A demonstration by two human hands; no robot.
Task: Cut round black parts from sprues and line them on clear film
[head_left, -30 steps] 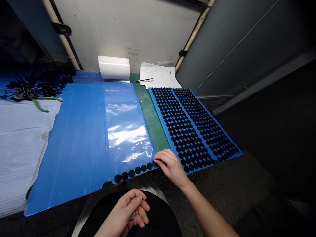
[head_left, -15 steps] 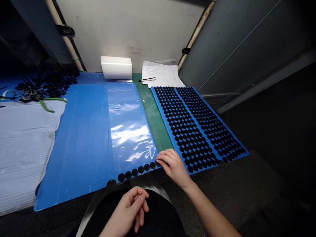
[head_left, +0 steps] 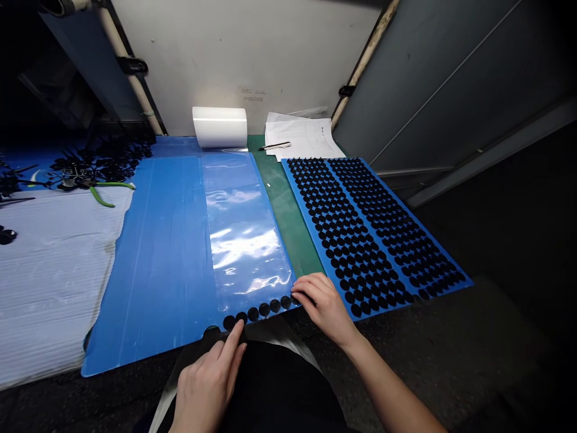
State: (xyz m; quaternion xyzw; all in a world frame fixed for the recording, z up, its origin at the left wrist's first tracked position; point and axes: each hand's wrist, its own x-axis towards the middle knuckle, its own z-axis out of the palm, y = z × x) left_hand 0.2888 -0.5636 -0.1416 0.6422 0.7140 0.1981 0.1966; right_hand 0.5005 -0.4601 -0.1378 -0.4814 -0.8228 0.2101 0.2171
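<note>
Left hand (head_left: 206,385): index finger touching black round pads (head_left: 264,310) along the clear plastic film's (head_left: 243,240) near edge
Right hand (head_left: 322,305): just beside that row's end

The person's left hand (head_left: 207,382) and right hand (head_left: 323,305) are bare, and the forearms (head_left: 387,385) also are bare, without any sleeve. Below them is a black garment (head_left: 279,385), and along its sides goes a shiny grey band (head_left: 169,391); I cannot tell if this band belongs to the clothes.
</note>
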